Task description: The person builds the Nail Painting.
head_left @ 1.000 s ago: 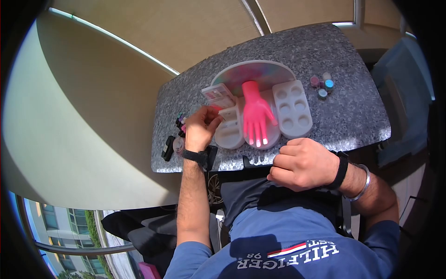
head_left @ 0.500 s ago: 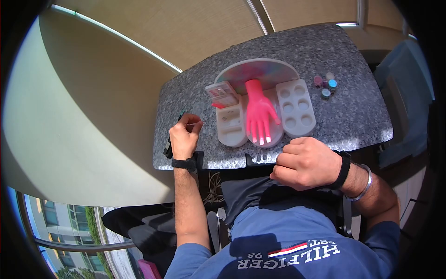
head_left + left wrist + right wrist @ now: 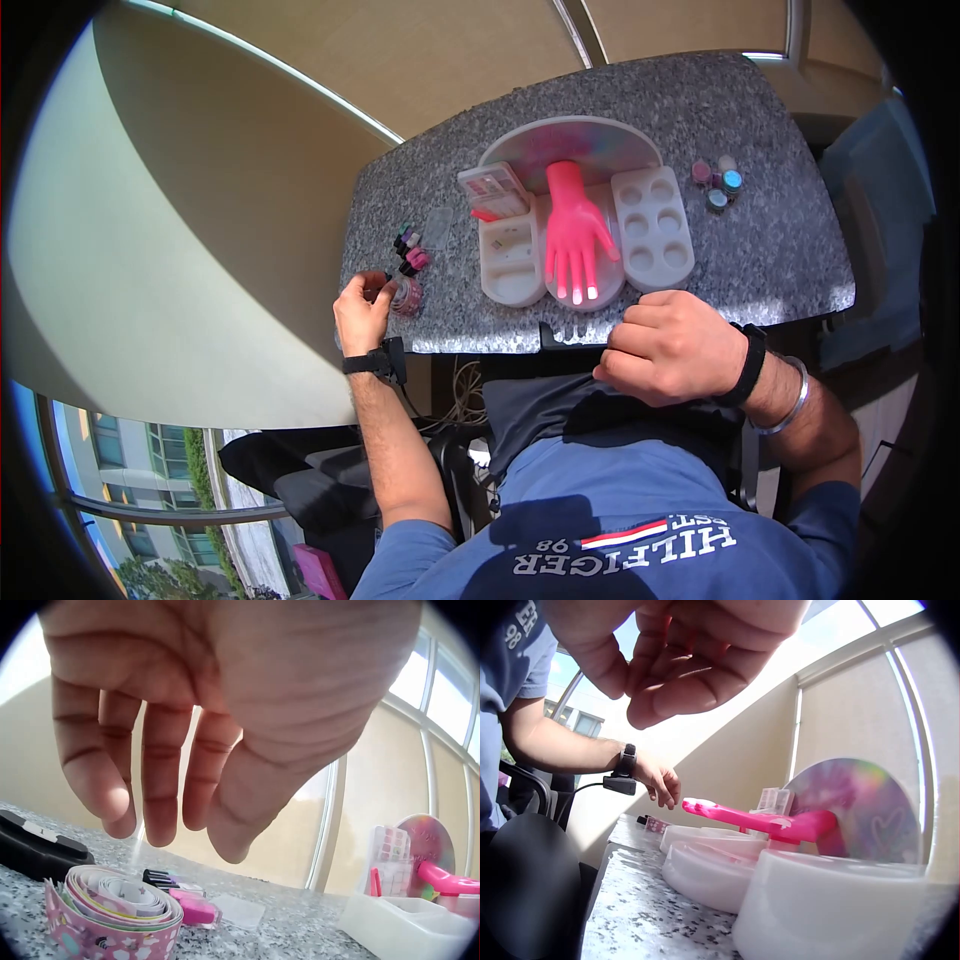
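Observation:
The left hand hangs over the table's left front corner, fingers bent down and loosely spread. Its palm side shows in the left wrist view, with nothing between thumb and fingers. Below it are a roll of pink patterned strip and a black object with a white label. Small bottles with pink and dark parts lie just beyond the roll. The right hand stays raised before the table's front edge, loosely curled; no object shows in it in the right wrist view.
A pink model hand rests on a white stand between a compartment tray and a tray with round wells. A clear flat piece lies left of them. Small round jars stand at the right.
The left hand has moved left and toward the table's front edge, away from the compartment tray, uncovering the bottles and roll. The right hand has barely moved; the head view has shifted slightly.

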A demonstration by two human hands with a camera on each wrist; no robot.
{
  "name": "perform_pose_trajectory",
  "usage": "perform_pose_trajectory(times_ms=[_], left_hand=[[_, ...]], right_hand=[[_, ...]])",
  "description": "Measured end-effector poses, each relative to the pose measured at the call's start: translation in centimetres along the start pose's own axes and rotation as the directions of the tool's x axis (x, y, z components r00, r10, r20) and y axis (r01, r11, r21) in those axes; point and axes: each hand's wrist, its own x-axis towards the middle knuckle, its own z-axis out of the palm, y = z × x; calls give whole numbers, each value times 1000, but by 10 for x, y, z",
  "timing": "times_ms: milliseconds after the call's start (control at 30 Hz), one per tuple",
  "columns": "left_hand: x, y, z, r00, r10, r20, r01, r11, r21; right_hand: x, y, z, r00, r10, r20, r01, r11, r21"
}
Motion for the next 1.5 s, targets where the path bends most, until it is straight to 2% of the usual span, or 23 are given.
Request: perform_pose_trajectory(times_ms=[100, 133, 233, 367, 467, 567, 667, 767, 800, 900, 933, 1033, 1067, 1167, 1200, 1233, 1300, 1333, 1400, 1500], left_hand=[[-6, -6, 12, 994, -79, 82, 72, 994, 80], [-11, 6, 12, 990, -108, 94, 95, 986, 134], [-12, -1, 27, 997, -23, 78, 3, 970, 243], [-10, -9, 42, 998, 52, 43, -61, 968, 245], [-5, -24, 55, 984, 179, 25, -178, 940, 290], [1, -30, 63, 974, 224, 23, -218, 917, 335], [-1, -17, 58, 985, 126, 114, -132, 990, 48], [-12, 23, 41, 984, 115, 133, -73, 957, -281], [-16, 33, 34, 972, 141, 185, -26, 856, -516], [-36, 80, 12, 928, 289, 234, 73, 475, -877], [-42, 86, 5, 900, 343, 269, 105, 428, -898], [-62, 104, 4, 848, 471, 244, 120, 277, -953], [-70, 106, 9, 833, 484, 267, 177, 225, -958], [-91, 114, 28, 776, 554, 301, 314, 73, -946], [-98, 117, 35, 762, 568, 311, 362, 26, -932], [-106, 122, 42, 775, 565, 283, 361, -28, -932], [-118, 122, 50, 777, 525, 347, 445, -69, -893], [-122, 123, 53, 782, 505, 366, 467, -85, -880], [-129, 126, 57, 789, 464, 403, 508, -124, -852], [-129, 114, 66, 746, 550, 376, 513, -114, -851]], right_hand=[[1, 1, 2, 1000, -9, -18, 10, 1000, 25], [1, 1, 4, 1000, -10, -19, 10, 1000, 27], [1, -1, 3, 1000, -9, 2, 9, 1000, 14], [2, -2, 3, 1000, -8, 19, 7, 1000, 4], [1, -2, 5, 1000, -9, 21, 9, 1000, 4], [0, -2, 5, 999, -9, 31, 9, 1000, -7], [1, -2, 4, 1000, -4, 30, 4, 1000, -11], [1, -2, 4, 1000, 10, 22, -10, 1000, -6], [1, -3, 4, 1000, 19, 15, -19, 1000, -7], [4, -5, 3, 999, 39, -11, -39, 999, -1], [5, -6, 3, 999, 48, -22, -47, 999, 3], [6, -6, 8, 989, 86, -118, -82, 996, 44], [8, -7, 10, 982, 101, -156, -92, 994, 64], [15, -13, 6, 952, 214, -218, -167, 962, 215], [9, -11, 9, 955, 252, -154, -202, 938, 281], [10, -13, 11, 943, 291, -159, -221, 909, 353], [16, -16, 15, 915, 371, -158, -253, 833, 491], [14, -14, 17, 932, 355, -69, -274, 818, 506], [17, -17, 27, 933, 355, -62, -277, 815, 509], [21, -23, 42, 914, 403, -51, -323, 797, 510]])
